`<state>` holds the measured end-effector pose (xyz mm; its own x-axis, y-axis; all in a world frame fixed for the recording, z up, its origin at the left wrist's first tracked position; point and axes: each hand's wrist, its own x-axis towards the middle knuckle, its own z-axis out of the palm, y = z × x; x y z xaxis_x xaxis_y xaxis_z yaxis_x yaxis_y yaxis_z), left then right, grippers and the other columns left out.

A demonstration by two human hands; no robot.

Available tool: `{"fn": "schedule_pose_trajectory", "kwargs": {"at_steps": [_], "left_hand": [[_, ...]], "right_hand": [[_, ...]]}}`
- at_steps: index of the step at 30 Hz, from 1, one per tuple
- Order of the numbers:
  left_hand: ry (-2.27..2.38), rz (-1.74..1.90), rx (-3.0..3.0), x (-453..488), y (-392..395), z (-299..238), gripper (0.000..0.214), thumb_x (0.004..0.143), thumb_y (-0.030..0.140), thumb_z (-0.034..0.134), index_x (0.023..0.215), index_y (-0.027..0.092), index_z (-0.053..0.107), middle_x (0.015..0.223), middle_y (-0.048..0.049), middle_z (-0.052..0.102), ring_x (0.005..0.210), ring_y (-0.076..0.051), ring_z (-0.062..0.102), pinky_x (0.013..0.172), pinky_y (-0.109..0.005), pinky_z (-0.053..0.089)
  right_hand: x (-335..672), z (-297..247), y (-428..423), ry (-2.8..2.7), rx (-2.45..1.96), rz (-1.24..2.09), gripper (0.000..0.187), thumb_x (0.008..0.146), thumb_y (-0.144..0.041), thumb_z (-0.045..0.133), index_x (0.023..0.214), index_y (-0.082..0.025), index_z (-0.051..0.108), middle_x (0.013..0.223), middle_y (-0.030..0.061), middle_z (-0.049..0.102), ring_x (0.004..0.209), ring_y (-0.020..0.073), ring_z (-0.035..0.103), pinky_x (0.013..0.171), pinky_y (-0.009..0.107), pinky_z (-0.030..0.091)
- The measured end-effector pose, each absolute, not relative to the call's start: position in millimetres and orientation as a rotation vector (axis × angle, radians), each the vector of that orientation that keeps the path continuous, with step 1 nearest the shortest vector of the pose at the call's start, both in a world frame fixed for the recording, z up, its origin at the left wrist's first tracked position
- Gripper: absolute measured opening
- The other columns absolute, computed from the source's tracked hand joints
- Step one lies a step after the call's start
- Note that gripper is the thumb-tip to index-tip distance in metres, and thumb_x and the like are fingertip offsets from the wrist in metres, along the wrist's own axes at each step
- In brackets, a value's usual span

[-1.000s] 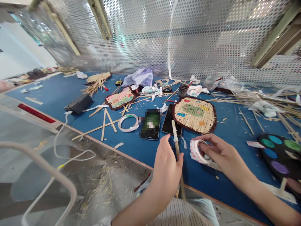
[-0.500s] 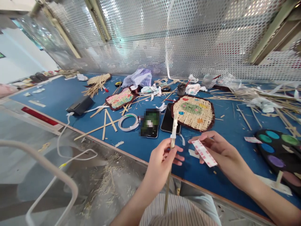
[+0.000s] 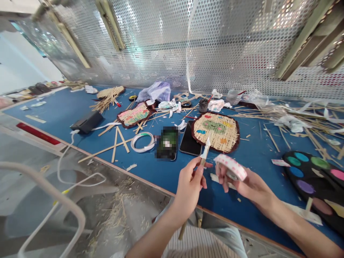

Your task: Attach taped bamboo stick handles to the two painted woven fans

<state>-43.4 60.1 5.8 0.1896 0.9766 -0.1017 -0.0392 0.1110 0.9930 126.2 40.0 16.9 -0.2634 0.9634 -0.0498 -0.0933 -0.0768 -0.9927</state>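
Pink-dotted tape sits in the right hand, a roll with a smooth, slightly glossy printed face. That hand is half closed, its fingers curved round the roll's lower edge, and it clearly has hold of it. The left hand is closed more tightly round a bamboo stick, whose upper end is wrapped in white and narrows to a point. Both hands hover above the blue workbench, close to its front edge.

We see the likeliest trouble in the tape: if its sticky side meets itself, it could crease and bond, and loose slivers on the bench could cling to it. The stick's narrow tip is a second worry. One careless swing could scrape the black smartphone lying just ahead, or snag the woven bamboo mat, with its ridged weave and dark red border. To the right, dry bamboo strips lie in a brittle tangle, easily caught by a forearm. Nearby, the black paint palette could smear a sleeve — if its round wells are wet, which we cannot tell.
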Motion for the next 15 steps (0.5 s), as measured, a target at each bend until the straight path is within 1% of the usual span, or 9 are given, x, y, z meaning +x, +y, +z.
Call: {"fn": "schedule_pose_trajectory", "kwargs": {"at_steps": [2, 4, 6, 8, 9, 10, 12, 14, 15], "left_hand": [[1.083, 1.027, 1.167, -41.9, 61.0, 1.9, 0.032, 0.091, 0.034, 0.045, 0.111, 0.015, 0.061, 0.091, -0.0070, 0.065, 0.046, -0.005, 0.042, 0.043, -0.021, 0.031], [1.076, 1.036, 1.159, -40.4, 61.0, -2.1, 0.036, 0.092, 0.036, 0.042, 0.117, 0.015, 0.058, 0.094, -0.0081, 0.065, 0.046, -0.004, 0.039, 0.044, -0.022, 0.032], [1.054, 1.047, 1.147, -39.3, 59.6, -5.1, 0.043, 0.094, 0.040, 0.039, 0.129, 0.018, 0.047, 0.101, -0.0087, 0.064, 0.047, -0.004, 0.037, 0.045, -0.023, 0.032], [1.012, 1.062, 1.116, -38.6, 57.0, -6.6, 0.050, 0.095, 0.044, 0.038, 0.139, 0.024, 0.029, 0.107, -0.0080, 0.061, 0.048, -0.004, 0.037, 0.046, -0.022, 0.032], [0.993, 1.072, 1.099, -38.6, 55.5, -6.9, 0.051, 0.095, 0.045, 0.038, 0.140, 0.027, 0.021, 0.109, -0.0070, 0.060, 0.048, -0.004, 0.036, 0.047, -0.022, 0.032], [0.980, 1.084, 1.087, -38.8, 54.0, -6.9, 0.048, 0.095, 0.045, 0.038, 0.137, 0.029, 0.020, 0.110, -0.0058, 0.058, 0.048, -0.004, 0.036, 0.047, -0.022, 0.031], [0.982, 1.101, 1.096, -40.2, 51.3, -6.3, 0.034, 0.095, 0.044, 0.040, 0.123, 0.029, 0.028, 0.113, -0.0035, 0.054, 0.050, -0.003, 0.034, 0.049, -0.022, 0.030], [0.978, 1.095, 1.128, -42.7, 49.6, -4.9, 0.023, 0.094, 0.043, 0.042, 0.108, 0.026, 0.035, 0.115, -0.0026, 0.050, 0.053, -0.002, 0.033, 0.052, -0.022, 0.030], [0.967, 1.082, 1.153, -44.2, 49.1, -3.9, 0.020, 0.094, 0.042, 0.043, 0.103, 0.025, 0.037, 0.117, -0.0024, 0.047, 0.055, -0.003, 0.033, 0.054, -0.022, 0.031]], "right_hand": [[128.1, 13.7, 31.6, -1.368, -1.257, 1.408, 0.041, 0.077, -0.060, 0.059, 0.089, -0.022, 0.067, 0.085, 0.0060, 0.064, 0.081, 0.0226, 0.057, 0.075, 0.036, 0.049], [132.0, 9.1, 23.9, -1.358, -1.462, 1.305, 0.052, 0.079, -0.065, 0.052, 0.101, -0.021, 0.067, 0.101, 0.0095, 0.066, 0.094, 0.0288, 0.058, 0.089, 0.046, 0.045], [135.8, 5.5, 20.7, -1.290, -1.547, 1.275, 0.059, 0.078, -0.068, 0.050, 0.112, -0.022, 0.064, 0.114, 0.0105, 0.063, 0.107, 0.0332, 0.054, 0.097, 0.051, 0.040], [137.4, 5.8, 22.9, -1.339, -1.521, 1.296, 0.053, 0.081, -0.065, 0.048, 0.110, -0.023, 0.063, 0.111, 0.0085, 0.063, 0.109, 0.0318, 0.054, 0.097, 0.047, 0.041], [136.9, 7.6, 25.4, -1.414, -1.479, 1.312, 0.046, 0.083, -0.062, 0.047, 0.104, -0.024, 0.063, 0.104, 0.0068, 0.064, 0.103, 0.0289, 0.056, 0.093, 0.043, 0.045], [135.5, 10.2, 28.3, -1.493, -1.422, 1.318, 0.039, 0.086, -0.059, 0.045, 0.098, -0.025, 0.062, 0.096, 0.0047, 0.063, 0.096, 0.0251, 0.057, 0.088, 0.038, 0.047], [130.7, 16.2, 33.2, -1.574, -1.306, 1.302, 0.027, 0.090, -0.051, 0.045, 0.093, -0.026, 0.053, 0.088, 0.0008, 0.058, 0.085, 0.0180, 0.056, 0.079, 0.030, 0.049], [125.6, 20.2, 35.6, -1.539, -1.237, 1.283, 0.021, 0.090, -0.046, 0.049, 0.098, -0.028, 0.043, 0.094, -0.0004, 0.056, 0.088, 0.0154, 0.055, 0.078, 0.026, 0.049], [123.7, 21.0, 35.9, -1.510, -1.223, 1.276, 0.024, 0.090, -0.044, 0.051, 0.104, -0.029, 0.039, 0.101, 0.0007, 0.056, 0.094, 0.0157, 0.056, 0.081, 0.027, 0.049]]}}
